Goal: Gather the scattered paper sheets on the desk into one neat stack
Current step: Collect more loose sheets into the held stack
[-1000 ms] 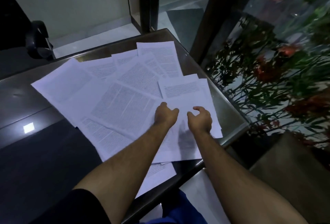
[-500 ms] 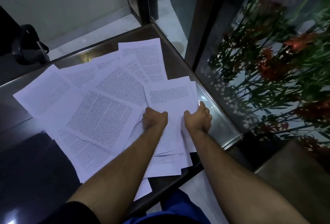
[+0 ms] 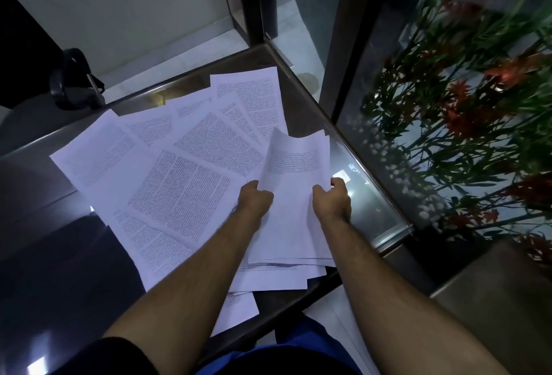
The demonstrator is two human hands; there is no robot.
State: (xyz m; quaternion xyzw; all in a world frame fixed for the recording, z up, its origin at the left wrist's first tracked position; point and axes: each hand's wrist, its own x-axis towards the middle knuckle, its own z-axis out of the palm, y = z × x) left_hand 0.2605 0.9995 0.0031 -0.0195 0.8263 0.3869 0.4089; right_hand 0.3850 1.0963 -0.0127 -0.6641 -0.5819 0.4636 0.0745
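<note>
I hold a small bundle [image 3: 294, 195] of sheets between both hands near the right edge of the desk [image 3: 337, 123]: my left hand [image 3: 256, 199] grips its left edge with the fingers curled under, and my right hand [image 3: 334, 200] pinches the right edge the same way. The bundle's far end curls up off the desk while its near end lies on a few more sheets at the near edge, so its long axis runs from the near edge toward the far one.

The loose sheets [image 3: 191, 183] that I judge must come next all lie to the left of the bundle and beyond it, fanned out toward the far left corner (each one skewed at its own angle). The closest of them touches my left hand, or very nearly does, so that hand is the nearer one for drawing them in, while the right can keep the bundle steady. One sheet [image 3: 239, 309] hangs partly over the near edge under my left forearm, and it could slip off.
</note>
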